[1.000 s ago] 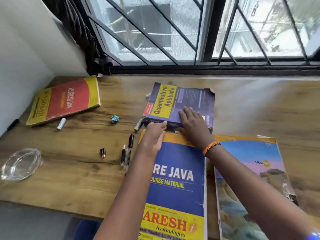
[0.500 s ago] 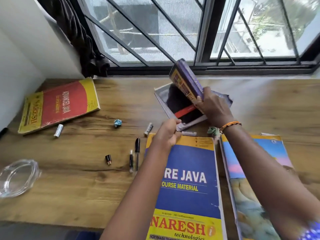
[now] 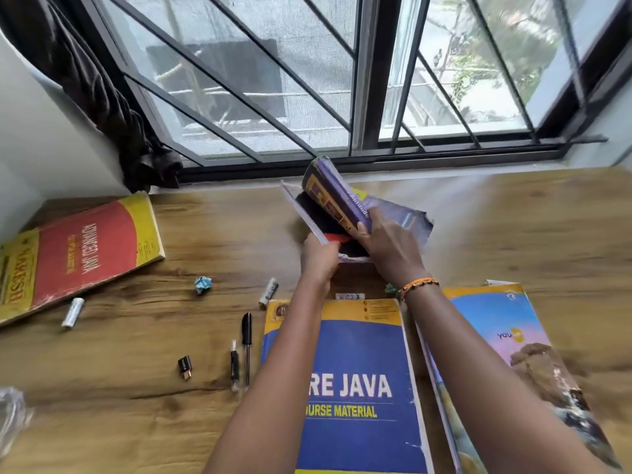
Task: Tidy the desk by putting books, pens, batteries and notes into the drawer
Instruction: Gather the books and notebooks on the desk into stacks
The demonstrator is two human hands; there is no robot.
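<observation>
My right hand point(image 3: 386, 244) grips the purple Quantitative Aptitude book point(image 3: 337, 196) and tilts it up on edge near the window. Under it lies a thinner dark book with a white edge point(image 3: 307, 217); my left hand point(image 3: 319, 258) holds its near corner. A blue Core Java book point(image 3: 359, 388) lies below my arms, and a sky-blue picture book point(image 3: 506, 336) sits to its right. A red and yellow Advanced Java book point(image 3: 82, 254) lies at the far left. Batteries point(image 3: 72, 313) point(image 3: 268, 291), two pens point(image 3: 246, 343) point(image 3: 234, 366) and a crumpled blue note point(image 3: 202, 284) are scattered on the wooden desk point(image 3: 136, 422).
A small black adapter point(image 3: 185, 367) lies left of the pens. A clear glass dish point(image 3: 10, 415) shows at the left edge. The barred window point(image 3: 307, 97) and a dark curtain point(image 3: 102, 97) run along the back. No drawer is in view.
My right hand lifted the purple book from flat to tilted up on edge, uncovering the dark book beneath. My left hand moved forward and took hold of that lower book's corner.
</observation>
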